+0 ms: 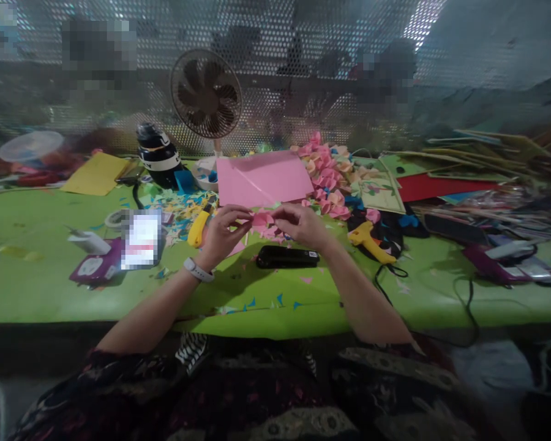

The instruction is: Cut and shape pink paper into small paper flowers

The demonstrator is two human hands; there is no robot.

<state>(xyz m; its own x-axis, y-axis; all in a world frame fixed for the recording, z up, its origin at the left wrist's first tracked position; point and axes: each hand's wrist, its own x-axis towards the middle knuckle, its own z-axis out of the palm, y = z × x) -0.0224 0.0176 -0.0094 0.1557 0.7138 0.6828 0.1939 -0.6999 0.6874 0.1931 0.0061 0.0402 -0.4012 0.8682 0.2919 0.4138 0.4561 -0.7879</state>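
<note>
Between my two hands is a small pink paper flower point(262, 219), pinched at its edges. My left hand point(226, 231) grips its left side with thumb and fingers, and a pale watch strap circles that wrist. On the flower's right side, my right hand point(302, 225) closes its fingertips. Just below them a black stapler point(288, 257) lies flat on the green table. Pink paper scraps lie under my fingers. Behind my hands is a large pink paper sheet point(264, 177), and a pile of folded pink paper flowers point(324, 171) sits to its right.
A yellow glue gun point(371, 242) with a cord lies at right, a yellow-handled cutter point(199, 228) at left. A lit phone point(141, 240), a dark bottle point(158, 156) and a fan point(206, 94) stand or lie on the left. Stacked paper point(477, 162) fills the far right.
</note>
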